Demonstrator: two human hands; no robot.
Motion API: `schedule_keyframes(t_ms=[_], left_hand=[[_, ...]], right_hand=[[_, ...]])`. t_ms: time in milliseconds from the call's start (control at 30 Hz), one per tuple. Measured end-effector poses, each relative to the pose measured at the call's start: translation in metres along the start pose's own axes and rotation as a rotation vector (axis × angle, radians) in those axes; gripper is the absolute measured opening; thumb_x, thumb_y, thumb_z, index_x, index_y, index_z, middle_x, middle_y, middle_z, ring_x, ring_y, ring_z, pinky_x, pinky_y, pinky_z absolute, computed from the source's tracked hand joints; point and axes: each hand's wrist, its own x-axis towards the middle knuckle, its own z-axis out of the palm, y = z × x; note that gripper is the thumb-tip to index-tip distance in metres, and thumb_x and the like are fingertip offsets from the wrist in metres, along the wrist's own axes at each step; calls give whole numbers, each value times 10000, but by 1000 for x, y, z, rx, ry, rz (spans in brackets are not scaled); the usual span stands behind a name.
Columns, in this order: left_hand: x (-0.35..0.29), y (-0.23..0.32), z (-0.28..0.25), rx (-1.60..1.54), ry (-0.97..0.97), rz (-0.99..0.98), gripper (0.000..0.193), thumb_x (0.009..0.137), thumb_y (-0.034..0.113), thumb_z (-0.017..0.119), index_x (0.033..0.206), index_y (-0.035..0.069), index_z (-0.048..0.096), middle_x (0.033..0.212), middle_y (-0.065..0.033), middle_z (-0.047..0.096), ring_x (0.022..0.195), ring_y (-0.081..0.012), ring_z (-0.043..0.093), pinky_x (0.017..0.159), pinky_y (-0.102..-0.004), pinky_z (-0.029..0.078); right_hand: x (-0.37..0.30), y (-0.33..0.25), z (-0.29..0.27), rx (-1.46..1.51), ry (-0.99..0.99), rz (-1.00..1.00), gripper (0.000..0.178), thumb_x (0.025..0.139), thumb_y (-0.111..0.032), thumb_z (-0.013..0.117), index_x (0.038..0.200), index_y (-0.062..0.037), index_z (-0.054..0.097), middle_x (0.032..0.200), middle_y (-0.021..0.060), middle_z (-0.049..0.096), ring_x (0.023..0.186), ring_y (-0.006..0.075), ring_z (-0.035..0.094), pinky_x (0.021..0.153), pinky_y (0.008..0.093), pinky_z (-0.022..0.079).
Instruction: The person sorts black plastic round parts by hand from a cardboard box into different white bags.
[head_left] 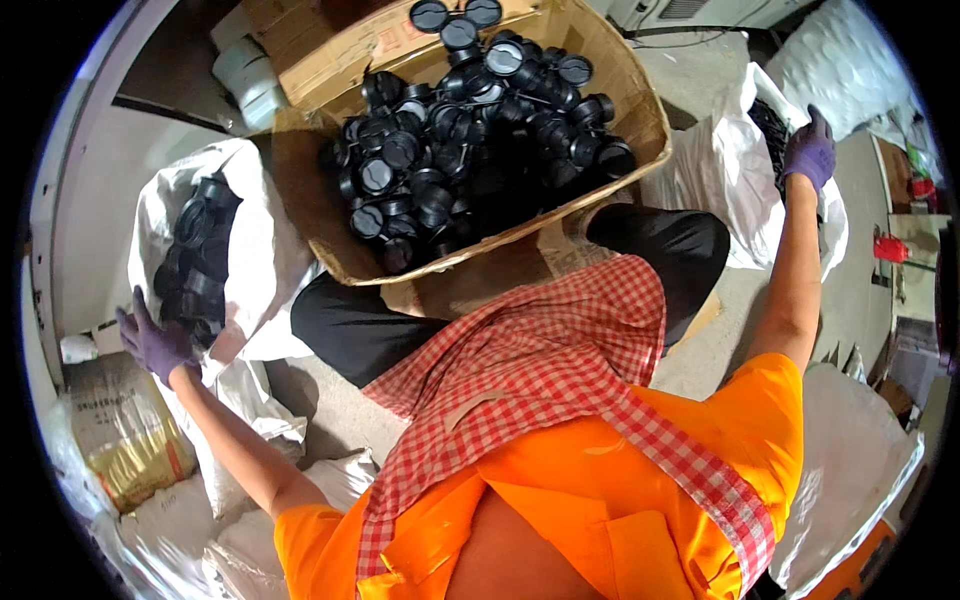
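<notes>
My left hand (pixel 160 342), in a purple glove, is at the near left rim of a white woven sack (pixel 262 215). Its fingers are spread and nothing shows in them. Inside that sack lie black round plastic parts (pixel 203 245). Out to the right, my right hand (pixel 810 155), gloved alike, is at the rim of another white sack (pixel 715 185), with its fingers stretched out. Dark thin pieces (pixel 768 140) show in this sack's mouth. Between the sacks, in front of my legs, a cardboard box (pixel 655 130) holds many black capped plastic pieces (pixel 400 150).
A taped carton (pixel 125 430) and white sacks (pixel 175 535) lie at the lower left. A large bag wrapped in clear plastic (pixel 840 65) is at the far right. A red-handled tool (pixel 890 248) sits by the right edge. White containers (pixel 248 82) stand behind the box.
</notes>
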Motion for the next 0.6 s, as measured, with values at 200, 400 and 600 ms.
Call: schedule_keyframes(t_ms=[200,400,600], left_hand=[[-31,46,-27,-641,258,133,375,740,70,551,1105,123,622,1245,-145,497,1144,-314,477,952,-423,388],[-100,203,-45,-1363,-221,396,235,758,11,604,991,42,614,1056,-118,605,1039,-267,551,921,-350,412],[-136,259,-63,-1479,-629,647,268,760,28,592,1027,15,607,997,-145,615,948,-275,596,831,-341,466]], right_hand=[[-49,-173,30,733,-229,-304,371,791,-106,566,1161,-102,556,1082,116,615,1020,268,575,896,339,441],[-188,-321,62,-3,-1440,-1033,571,722,-438,649,1173,-95,572,1054,143,633,1003,286,589,843,385,464],[-224,-335,77,-115,-1388,-1111,354,736,-219,621,1069,-100,631,1052,141,633,961,286,616,795,399,478]])
